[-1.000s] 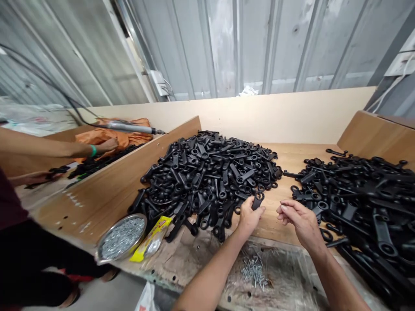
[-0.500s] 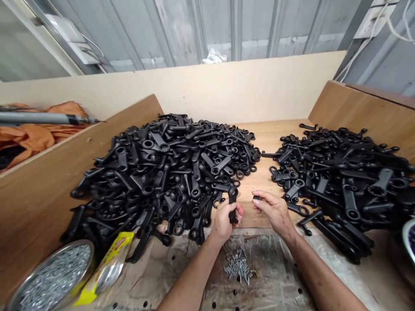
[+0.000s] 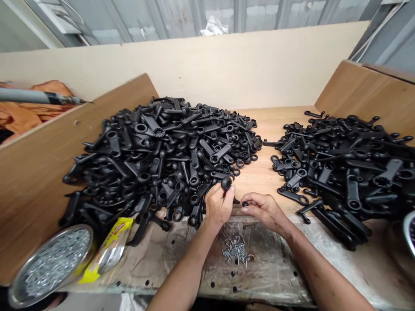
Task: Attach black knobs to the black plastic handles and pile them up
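Black handle (image 3: pixel 226 184), round-ended, middle hidden by left hand (image 3: pixel 217 204) curled round it; right hand (image 3: pixel 265 211) pinching small dark piece (image 3: pixel 244 204), shape hard to make out

Left hand (image 3: pixel 218 204) curled in grip; right hand (image 3: pixel 264 212) just beside, fingers (image 3: pixel 255 198) pinched; both forearms (image 3: pixel 185 268) angled inward.

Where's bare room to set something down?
Wood is bare between the left heap and right heap, though one black handle juts across. Front bench: bare between yellow packet and left forearm, or metal pins and right forearm. Crowded: both heaps.
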A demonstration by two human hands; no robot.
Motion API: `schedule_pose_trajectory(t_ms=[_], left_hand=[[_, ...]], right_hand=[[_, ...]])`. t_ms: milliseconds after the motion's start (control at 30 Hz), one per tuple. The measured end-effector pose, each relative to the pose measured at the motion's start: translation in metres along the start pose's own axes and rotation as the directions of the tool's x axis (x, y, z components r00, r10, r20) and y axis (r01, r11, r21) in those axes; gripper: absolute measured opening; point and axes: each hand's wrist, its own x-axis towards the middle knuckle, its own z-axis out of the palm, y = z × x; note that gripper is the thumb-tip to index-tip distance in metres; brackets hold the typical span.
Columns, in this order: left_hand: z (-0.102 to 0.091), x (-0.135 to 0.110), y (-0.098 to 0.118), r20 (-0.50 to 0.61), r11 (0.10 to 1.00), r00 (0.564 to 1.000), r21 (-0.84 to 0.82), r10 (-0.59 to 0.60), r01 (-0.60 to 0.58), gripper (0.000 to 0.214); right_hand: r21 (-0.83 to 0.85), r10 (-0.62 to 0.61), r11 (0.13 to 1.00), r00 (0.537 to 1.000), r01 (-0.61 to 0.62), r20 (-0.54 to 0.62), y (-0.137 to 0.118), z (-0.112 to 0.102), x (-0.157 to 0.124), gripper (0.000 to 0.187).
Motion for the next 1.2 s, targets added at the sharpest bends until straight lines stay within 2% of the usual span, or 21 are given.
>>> schedule_pose_trajectory(t_ms=[33,100,167,233,300,367,433,467,500,567,633,767,800,867,967,1067,1200], left_hand=[[-0.002,0.001,0.000,-0.008,0.999,1.000,0.037,-0.003,0.003,0.026],[-0.003,0.002,0.001,0.008,0.996,0.996,0.000,-0.093,0.093,0.031],[-0.001,0.003,0.002,0.088,0.959,0.974,-0.175,-0.210,0.222,0.029],[-0.001,0.002,0.006,0.255,0.855,0.931,-0.387,-0.262,0.347,0.023],[-0.005,0.002,0.011,0.478,0.722,0.850,-0.506,-0.220,0.471,0.034],[-0.012,0.001,0.014,0.680,0.624,0.727,-0.526,-0.101,0.578,0.052],[-0.017,0.002,0.015,0.793,0.553,0.609,-0.519,0.027,0.651,0.058],[-0.018,0.002,0.014,0.811,0.528,0.582,-0.523,0.066,0.669,0.056],[-0.017,0.002,0.013,0.806,0.509,0.587,-0.538,0.077,0.672,0.050],[-0.011,0.002,0.011,0.758,0.483,0.652,-0.579,0.022,0.657,0.033],[-0.004,0.002,0.009,0.704,0.472,0.709,-0.610,-0.046,0.636,0.028],[0.002,0.002,0.010,0.690,0.467,0.717,-0.604,-0.101,0.646,0.045],[0.003,0.001,0.010,0.669,0.478,0.732,-0.605,-0.129,0.637,0.044],[0.005,-0.002,0.009,0.588,0.534,0.785,-0.608,-0.195,0.588,0.038],[0.013,-0.008,0.004,0.460,0.679,0.854,-0.548,-0.243,0.489,0.029],[0.021,-0.013,0.000,0.428,0.798,0.878,-0.440,-0.216,0.411,0.015],[0.024,-0.015,0.002,0.405,0.892,0.907,-0.362,-0.112,0.271,0.008]], right_hand=[[0.020,0.023,1.000,1.000,-0.023,-0.004,0.000,0.000,0.001,0.009],[0.103,0.074,0.992,0.997,-0.074,-0.002,0.000,0.001,0.001,0.012],[0.192,0.107,0.975,0.994,-0.110,0.026,-0.002,0.000,0.002,0.014],[0.262,0.105,0.959,0.994,-0.111,0.040,-0.002,-0.002,0.002,0.015],[0.335,0.072,0.939,0.997,-0.075,0.022,0.000,-0.007,0.001,0.015],[0.403,0.033,0.915,0.999,-0.033,0.008,0.003,-0.013,0.001,0.016],[0.445,0.006,0.895,1.000,-0.010,0.010,0.006,-0.018,0.000,0.016],[0.451,-0.004,0.892,1.000,-0.005,0.020,0.007,-0.020,-0.001,0.017],[0.452,-0.013,0.892,0.999,-0.004,0.034,0.007,-0.022,-0.001,0.017],[0.450,-0.030,0.893,0.997,-0.006,0.074,0.008,-0.023,-0.001,0.017],[0.462,-0.041,0.887,0.995,-0.005,0.088,0.009,-0.023,0.001,0.016],[0.524,-0.003,0.851,0.998,0.033,-0.059,0.014,-0.023,0.007,0.019],[0.537,0.011,0.842,0.995,0.044,-0.099,0.016,-0.024,0.009,0.018],[0.559,0.031,0.827,0.990,0.053,-0.140,0.019,-0.024,0.012,0.014],[0.584,0.059,0.811,0.991,0.023,-0.121,0.021,-0.018,0.014,0.014],[0.612,0.090,0.791,0.993,-0.021,-0.083,0.020,-0.009,0.014,0.015],[0.627,0.117,0.778,0.989,-0.035,-0.091,0.019,-0.002,0.013,0.015]])
